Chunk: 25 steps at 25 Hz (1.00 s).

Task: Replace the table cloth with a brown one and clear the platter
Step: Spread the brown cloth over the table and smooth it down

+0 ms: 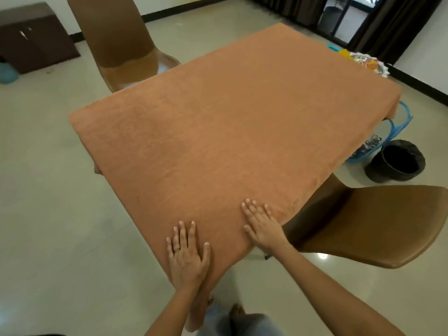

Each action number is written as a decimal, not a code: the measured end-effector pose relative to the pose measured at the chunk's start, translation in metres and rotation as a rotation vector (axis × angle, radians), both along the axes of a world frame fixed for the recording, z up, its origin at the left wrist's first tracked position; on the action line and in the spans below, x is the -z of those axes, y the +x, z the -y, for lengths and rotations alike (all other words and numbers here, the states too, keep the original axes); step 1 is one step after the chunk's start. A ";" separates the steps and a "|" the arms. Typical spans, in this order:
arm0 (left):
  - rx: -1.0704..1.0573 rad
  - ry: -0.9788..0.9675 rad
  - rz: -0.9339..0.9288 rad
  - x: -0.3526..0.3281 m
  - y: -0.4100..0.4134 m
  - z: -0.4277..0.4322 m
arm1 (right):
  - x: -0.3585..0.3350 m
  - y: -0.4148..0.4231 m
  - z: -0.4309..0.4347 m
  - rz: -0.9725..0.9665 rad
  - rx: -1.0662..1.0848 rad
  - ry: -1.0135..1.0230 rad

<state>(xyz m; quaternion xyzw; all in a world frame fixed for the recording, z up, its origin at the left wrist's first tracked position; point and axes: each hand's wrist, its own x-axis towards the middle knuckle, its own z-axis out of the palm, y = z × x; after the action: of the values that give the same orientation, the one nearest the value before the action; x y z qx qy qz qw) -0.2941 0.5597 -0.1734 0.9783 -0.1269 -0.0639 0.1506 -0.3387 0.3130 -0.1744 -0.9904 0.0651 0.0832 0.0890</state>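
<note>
Glossy beige tile floor (48,214) all round, and sitting square in the middle is the brown textured table cloth (218,129). It's spread flat over the whole top and hangs down past every edge you can see, with no big wrinkles showing.

Both hands are down on the cloth at its near corner. The left hand (188,253) lies palm-down right at that corner, fingers straight and a bit spread, with a thin gold ring (177,250) on one finger. The right hand (263,226) is just beside it, a little further in along the near right edge. It's also flat with fingers stretched out, so neither hand is gripping anything, just pressing on the fabric.

The shiny silver platter (371,63) peeks out past the cloth's far right edge with some orange and yellow bits on it. Can't tell what it's resting on from here.

Other stuff: a brown moulded chair with a fabric-covered back (116,40) stands at the far left edge. A second brown chair (378,226) sits close by the near right edge. A black round waste bin (397,161) stands on the floor off to the right. Next to it a blue plastic basket (397,127) is partly tucked under the right corner of the cloth. Way back on the left there's a dark brown low cabinet (34,35), and dark curtains (392,25) hang in the far right corner.
</note>
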 end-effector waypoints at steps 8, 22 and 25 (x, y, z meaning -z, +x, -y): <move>-0.110 -0.110 -0.032 -0.019 0.005 0.068 | -0.007 0.024 -0.026 0.035 -0.039 0.177; -0.227 -0.034 0.105 0.009 0.001 0.138 | -0.002 0.073 0.203 -0.007 -0.124 0.043; -0.364 -0.003 0.124 -0.002 0.007 0.173 | -0.007 0.078 0.214 -0.036 -0.122 0.053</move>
<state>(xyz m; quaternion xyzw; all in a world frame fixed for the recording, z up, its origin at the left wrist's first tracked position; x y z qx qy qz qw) -0.2871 0.3867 -0.1717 0.9869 0.0432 0.0249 0.1531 -0.2608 0.0989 -0.1671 -0.9882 0.0038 0.1081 0.1088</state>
